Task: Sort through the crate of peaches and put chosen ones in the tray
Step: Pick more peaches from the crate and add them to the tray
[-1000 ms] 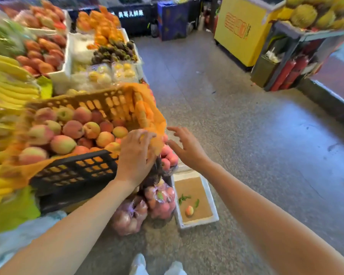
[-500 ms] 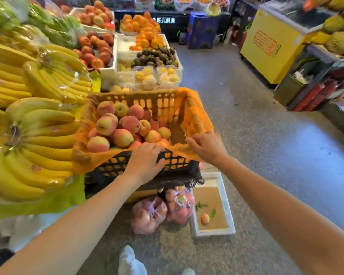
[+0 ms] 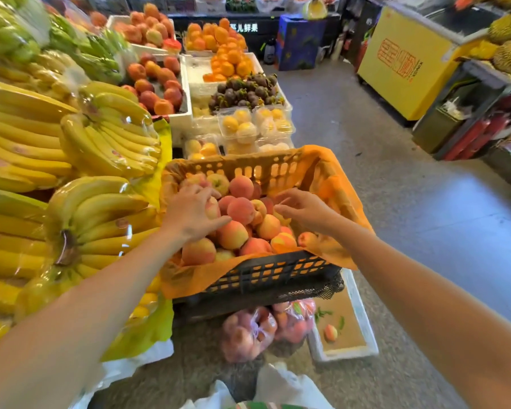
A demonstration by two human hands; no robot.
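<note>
A black slatted crate (image 3: 278, 270) lined with orange paper holds a heap of peaches (image 3: 233, 234). My left hand (image 3: 194, 212) lies on the left of the heap, its fingers and thumb curled around one peach (image 3: 213, 208). My right hand (image 3: 304, 209) hovers over the right of the heap with spread fingers and nothing in it. On the floor below the crate's right corner lies a white foam tray (image 3: 363, 317). It holds a single peach (image 3: 330, 332) and a few green leaves.
Wrapped banana bunches (image 3: 106, 137) crowd the stand left of the crate. Two clear bags of peaches (image 3: 248, 332) lie on the floor under the crate. Boxes of other fruit (image 3: 242, 93) stand behind it. A yellow cabinet (image 3: 401, 66) stands across the grey aisle.
Both hands have let go of the crate's front rim and orange lining and moved forward over the peaches. The left hand has closed around one.
</note>
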